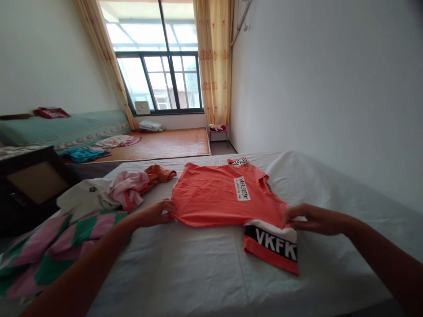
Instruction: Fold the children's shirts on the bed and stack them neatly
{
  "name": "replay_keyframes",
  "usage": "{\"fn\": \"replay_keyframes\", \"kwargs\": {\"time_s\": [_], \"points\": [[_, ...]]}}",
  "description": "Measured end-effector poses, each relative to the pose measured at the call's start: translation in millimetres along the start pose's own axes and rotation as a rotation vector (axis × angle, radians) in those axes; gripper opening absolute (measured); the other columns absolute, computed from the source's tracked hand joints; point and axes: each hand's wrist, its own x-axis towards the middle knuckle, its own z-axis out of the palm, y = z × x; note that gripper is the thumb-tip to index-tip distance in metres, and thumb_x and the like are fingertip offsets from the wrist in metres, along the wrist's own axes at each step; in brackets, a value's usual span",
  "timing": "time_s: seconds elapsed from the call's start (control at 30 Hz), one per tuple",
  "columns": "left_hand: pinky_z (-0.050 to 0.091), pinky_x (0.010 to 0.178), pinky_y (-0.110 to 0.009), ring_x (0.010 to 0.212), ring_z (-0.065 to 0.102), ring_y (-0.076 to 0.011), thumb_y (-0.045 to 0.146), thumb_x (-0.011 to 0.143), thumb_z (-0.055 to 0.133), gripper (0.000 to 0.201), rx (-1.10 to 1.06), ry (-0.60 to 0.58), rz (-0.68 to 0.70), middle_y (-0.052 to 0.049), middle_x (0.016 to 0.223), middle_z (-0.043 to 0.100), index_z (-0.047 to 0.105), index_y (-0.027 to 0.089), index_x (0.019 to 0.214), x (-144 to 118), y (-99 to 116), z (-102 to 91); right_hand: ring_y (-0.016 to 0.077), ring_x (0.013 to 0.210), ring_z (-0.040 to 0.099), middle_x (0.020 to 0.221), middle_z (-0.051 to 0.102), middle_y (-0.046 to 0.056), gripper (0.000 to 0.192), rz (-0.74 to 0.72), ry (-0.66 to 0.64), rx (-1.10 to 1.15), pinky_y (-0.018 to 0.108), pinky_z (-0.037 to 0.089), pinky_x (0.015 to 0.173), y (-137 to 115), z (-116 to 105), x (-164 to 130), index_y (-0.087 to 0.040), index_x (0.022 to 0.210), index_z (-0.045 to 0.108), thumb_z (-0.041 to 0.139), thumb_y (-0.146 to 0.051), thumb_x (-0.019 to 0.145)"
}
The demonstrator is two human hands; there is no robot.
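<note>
A coral-red T-shirt [208, 193] lies spread on its side across the bed, its neckline toward the right and its hem toward the left. It has a white printed label on the chest and black-and-white lettered bands on the sleeves. At the near corner of the hem, my left hand [161, 212] pinches the fabric between thumb and fingers. My right hand [310, 219] grips the near shoulder, just above the sleeve marked VKFK. That sleeve lies flat, pointing toward me; the far sleeve is partly hidden behind the shirt's body.
Rumpled clothes, among them a pink garment [128, 187] and a green-and-pink striped one [66, 246], lie left on the bed sheet [185, 273]. A dark cabinet [36, 189] stands beyond them. Farther back are a second bed [172, 141], a small stool [218, 130] and a window.
</note>
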Motion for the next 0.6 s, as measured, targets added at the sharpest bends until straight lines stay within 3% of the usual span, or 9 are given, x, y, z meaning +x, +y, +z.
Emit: {"fn": "replay_keyframes", "kwargs": {"time_s": [0.1,0.2,0.27,0.37,0.43,0.5,0.6], "points": [[0.045,0.086,-0.027,0.09,0.061,-0.0201,0.031,0.076,0.067,0.016,-0.091,-0.04,0.039,-0.006,0.092,0.069,0.074,0.022,0.086,3.9,-0.2,-12.3,0.0232,0.088,0.059,0.094,0.067,0.008,0.043,0.014,-0.058,0.082,0.033,0.047,0.079,-3.9,-11.8,11.4,-0.018,0.094,0.067,0.05,-0.056,0.084],[0.048,0.073,-0.025,0.076,0.061,-0.0186,0.038,0.073,0.07,0.022,-0.248,0.003,-0.024,-0.004,0.079,0.068,0.074,0.019,0.083,19.7,-5.5,-25.1,0.018,0.076,0.059,0.086,0.065,0.005,0.043,0.045,0.077,0.198,0.027,0.047,0.067,8.7,-24.6,45.8,-0.016,0.093,0.062,0.053,-0.057,0.081],[0.047,0.061,-0.023,0.065,0.059,-0.016,0.043,0.074,0.068,0.03,-0.369,0.145,-0.126,-0.003,0.073,0.066,0.071,0.016,0.086,36.8,-14.4,-28.5,0.016,0.07,0.059,0.08,0.064,0.004,0.037,0.12,0.27,0.247,0.025,0.046,0.061,22.4,-35.3,77.0,-0.017,0.093,0.06,0.055,-0.051,0.081],[0.045,0.054,-0.022,0.062,0.058,-0.0148,0.049,0.072,0.066,0.047,-0.517,0.461,-0.313,-0.003,0.074,0.064,0.064,0.012,0.101,65.4,-35.3,-20.4,0.0174,0.074,0.061,0.078,0.065,0.005,0.023,0.353,0.629,0.151,0.024,0.046,0.062,45.4,-51.4,120.1,-0.016,0.087,0.059,0.056,-0.038,0.08],[0.045,0.054,-0.024,0.064,0.059,-0.0163,0.051,0.068,0.069,0.064,-0.546,0.606,-0.448,-0.004,0.078,0.064,0.055,0.011,0.116,78.9,-49.9,-9.4,0.0192,0.078,0.061,0.078,0.066,0.007,0.022,0.483,0.762,0.078,0.025,0.045,0.064,61.2,-57.7,135.9,-0.015,0.085,0.059,0.054,-0.036,0.081],[0.045,0.054,-0.024,0.066,0.061,-0.0175,0.054,0.065,0.069,0.078,-0.542,0.676,-0.531,-0.005,0.079,0.065,0.047,0.011,0.127,83.6,-60.4,0.0,0.02,0.078,0.062,0.079,0.067,0.009,0.03,0.535,0.77,0.081,0.026,0.045,0.063,77.2,-58.1,137.2,-0.014,0.086,0.059,0.048,-0.041,0.085],[0.044,0.056,-0.024,0.069,0.061,-0.0175,0.058,0.068,0.065,0.077,-0.547,0.649,-0.496,-0.005,0.081,0.065,0.049,0.011,0.128,76.1,-64.3,3.7,0.0206,0.078,0.064,0.084,0.069,0.01,0.045,0.548,0.706,0.168,0.027,0.048,0.061,97.8,-49.0,119.6,-0.013,0.092,0.059,0.046,-0.055,0.084]]}}
